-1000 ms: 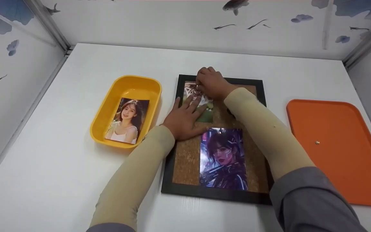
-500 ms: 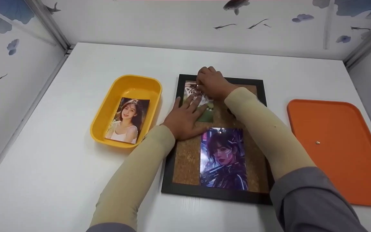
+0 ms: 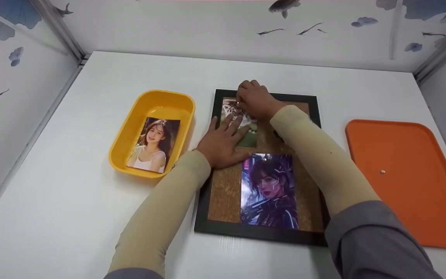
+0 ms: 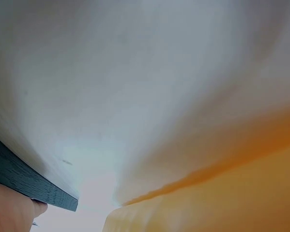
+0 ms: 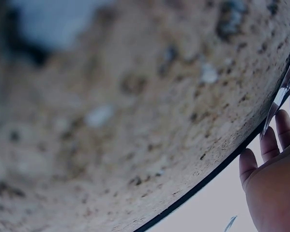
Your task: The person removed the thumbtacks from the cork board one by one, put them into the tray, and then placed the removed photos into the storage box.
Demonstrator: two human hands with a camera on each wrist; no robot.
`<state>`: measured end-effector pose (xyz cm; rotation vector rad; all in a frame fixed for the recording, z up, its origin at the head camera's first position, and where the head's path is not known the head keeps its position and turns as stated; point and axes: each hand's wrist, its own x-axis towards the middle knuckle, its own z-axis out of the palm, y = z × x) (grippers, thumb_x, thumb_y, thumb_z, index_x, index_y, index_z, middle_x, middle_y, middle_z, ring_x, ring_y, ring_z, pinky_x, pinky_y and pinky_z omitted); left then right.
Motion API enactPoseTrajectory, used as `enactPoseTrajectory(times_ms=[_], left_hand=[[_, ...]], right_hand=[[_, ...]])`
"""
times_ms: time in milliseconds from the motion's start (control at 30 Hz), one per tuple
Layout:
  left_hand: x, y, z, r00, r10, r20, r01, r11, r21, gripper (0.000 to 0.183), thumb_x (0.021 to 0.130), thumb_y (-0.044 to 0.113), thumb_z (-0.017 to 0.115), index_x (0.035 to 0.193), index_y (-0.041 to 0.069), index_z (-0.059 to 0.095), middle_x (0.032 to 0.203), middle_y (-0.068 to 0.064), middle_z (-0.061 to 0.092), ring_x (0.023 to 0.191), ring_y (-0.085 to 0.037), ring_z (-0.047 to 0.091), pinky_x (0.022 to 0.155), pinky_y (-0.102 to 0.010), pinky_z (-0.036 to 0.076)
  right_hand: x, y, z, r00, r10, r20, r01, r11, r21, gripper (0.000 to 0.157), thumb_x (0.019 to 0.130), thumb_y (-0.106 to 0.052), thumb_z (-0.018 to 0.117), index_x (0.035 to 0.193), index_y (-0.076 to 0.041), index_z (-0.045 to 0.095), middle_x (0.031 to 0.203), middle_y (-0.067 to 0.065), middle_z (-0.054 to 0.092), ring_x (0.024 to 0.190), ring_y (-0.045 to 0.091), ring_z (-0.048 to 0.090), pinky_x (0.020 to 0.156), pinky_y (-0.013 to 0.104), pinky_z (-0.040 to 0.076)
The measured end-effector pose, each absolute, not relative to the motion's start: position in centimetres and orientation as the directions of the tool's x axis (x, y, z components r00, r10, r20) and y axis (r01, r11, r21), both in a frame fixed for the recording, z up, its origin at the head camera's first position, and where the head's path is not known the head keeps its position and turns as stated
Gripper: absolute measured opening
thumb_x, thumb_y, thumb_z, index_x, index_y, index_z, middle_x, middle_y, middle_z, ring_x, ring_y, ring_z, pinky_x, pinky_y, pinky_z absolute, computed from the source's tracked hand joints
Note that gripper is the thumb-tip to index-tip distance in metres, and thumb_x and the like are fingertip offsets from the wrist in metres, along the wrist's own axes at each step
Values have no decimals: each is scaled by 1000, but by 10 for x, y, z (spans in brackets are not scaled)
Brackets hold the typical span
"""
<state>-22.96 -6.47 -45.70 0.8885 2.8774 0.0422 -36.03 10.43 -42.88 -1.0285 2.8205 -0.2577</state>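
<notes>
The left hand [image 3: 221, 145] rests flat with spread fingers on a tiger picture [image 3: 249, 138], at the upper left of a black-framed cork board [image 3: 225, 195]. At the picture's top edge, the curled right hand [image 3: 257, 101] pinches what looks like a small shiny push pin [image 3: 238, 103], mostly hidden by the fingers. The right wrist view shows the right hand [image 5: 273, 188] beside the glossy edge of the picture [image 5: 279, 99]. Lower on the board lies a purple portrait picture [image 3: 268, 193], with a small pin [image 3: 265, 159] at its top.
Left of the board stands a yellow tray [image 3: 120, 157] holding a photo of a person [image 3: 153, 147]. An orange tray [image 3: 412, 201] with one small metal pin [image 3: 382, 171] lies to the right. Printed wall panels [image 3: 215, 31] border the white table [image 3: 72, 174].
</notes>
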Motion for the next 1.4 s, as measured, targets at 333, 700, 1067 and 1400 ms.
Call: enactPoseTrajectory(times_ms=[333, 700, 1067, 1400], left_hand=[[-228, -65, -456, -815, 569, -110, 565, 822, 70, 87, 91, 79, 14, 161, 26, 14, 167, -4, 3, 152, -28, -4, 117, -60, -2], [-229, -65, -457, -820, 559, -124, 556, 829, 63, 89, 90, 81, 11, 161, 27, 12, 166, -3, 1, 152, -27, -5, 117, -59, -4], [-229, -64, -457, -823, 556, -116, 552, 831, 68, 89, 89, 82, 11, 161, 28, 13, 166, -2, 3, 152, -26, -6, 117, -59, -4], [-229, -64, -458, -825, 556, -101, 555, 831, 43, 90, 89, 83, 11, 160, 27, 15, 167, -3, 4, 152, -26, -3, 117, -59, -2]], right_hand=[[-360, 106, -428, -747, -662, -60, -642, 741, -195, 22, 106, -25, 47, 109, -7, 59, 136, 13, 44, 124, 32, 39, 101, 55, 37], [-360, 104, -428, -759, -647, -73, -624, 755, -201, 23, 106, -25, 49, 116, -9, 62, 138, 11, 44, 127, 31, 38, 103, 55, 36], [-360, 104, -428, -752, -654, -83, -632, 751, -194, 24, 106, -25, 47, 117, -8, 61, 139, 12, 43, 128, 32, 37, 103, 56, 36], [-361, 105, -428, -748, -660, -72, -641, 746, -183, 25, 106, -25, 48, 118, -8, 61, 139, 13, 43, 126, 32, 39, 102, 56, 37]])
